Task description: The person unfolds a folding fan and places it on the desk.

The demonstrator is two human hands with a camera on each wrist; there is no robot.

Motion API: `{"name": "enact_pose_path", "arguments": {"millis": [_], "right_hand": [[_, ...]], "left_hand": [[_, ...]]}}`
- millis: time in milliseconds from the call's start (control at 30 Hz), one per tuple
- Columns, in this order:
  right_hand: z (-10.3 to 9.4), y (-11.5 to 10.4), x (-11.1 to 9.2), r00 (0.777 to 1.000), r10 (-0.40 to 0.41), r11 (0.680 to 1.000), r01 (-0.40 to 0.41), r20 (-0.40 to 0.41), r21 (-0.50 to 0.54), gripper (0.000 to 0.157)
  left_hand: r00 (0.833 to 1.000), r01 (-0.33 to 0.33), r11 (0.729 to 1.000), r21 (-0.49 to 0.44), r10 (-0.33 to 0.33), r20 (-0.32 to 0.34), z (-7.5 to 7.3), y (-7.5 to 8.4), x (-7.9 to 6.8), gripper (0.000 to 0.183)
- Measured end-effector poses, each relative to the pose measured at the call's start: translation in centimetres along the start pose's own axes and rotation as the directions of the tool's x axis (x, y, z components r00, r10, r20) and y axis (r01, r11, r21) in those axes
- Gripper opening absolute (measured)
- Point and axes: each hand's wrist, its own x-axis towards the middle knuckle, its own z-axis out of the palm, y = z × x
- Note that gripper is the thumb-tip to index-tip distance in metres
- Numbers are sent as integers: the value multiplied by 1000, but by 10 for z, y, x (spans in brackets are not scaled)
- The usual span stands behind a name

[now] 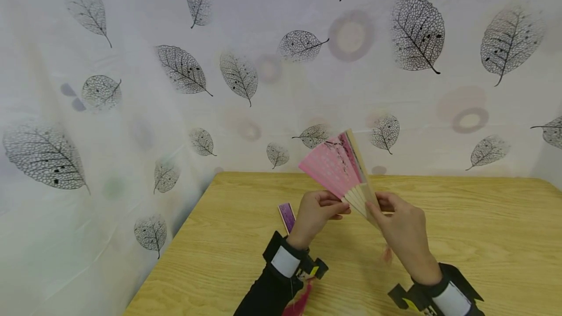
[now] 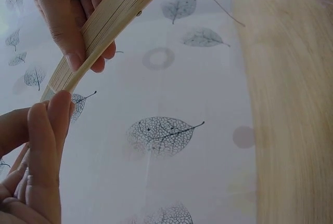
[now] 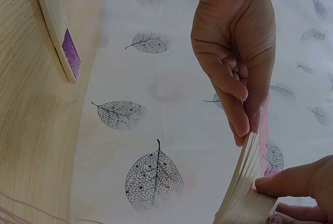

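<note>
A pink folding fan (image 1: 330,166) with a blossom print is partly spread, held up above the table. My right hand (image 1: 406,223) grips its wooden ribs near the pivot end, thumb on the near side. The left hand (image 1: 317,214) pinches the outer rib at the fan's left edge. In the left wrist view, the ribs (image 2: 106,29) show stacked close together between the two hands. The right wrist view shows my right thumb (image 3: 291,180) lying on the ribs and the left fingertips at the other side.
A closed fan with a purple print (image 1: 287,216) lies on the wooden table (image 1: 483,238), partly behind the left wrist. A dark pink tassel (image 1: 300,301) shows below that wrist. A paler tassel (image 1: 387,253) hangs beside the right hand. Behind is a leaf-print curtain (image 1: 246,23).
</note>
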Motion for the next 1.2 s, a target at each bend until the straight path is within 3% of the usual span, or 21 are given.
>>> {"name": "enact_pose_path", "arguments": {"millis": [1200], "right_hand": [[-3, 3, 4, 998, 14, 999, -15, -58, -30, 22]], "left_hand": [[1000, -12, 1000, -12, 12, -12, 0, -1, 1, 23]]}}
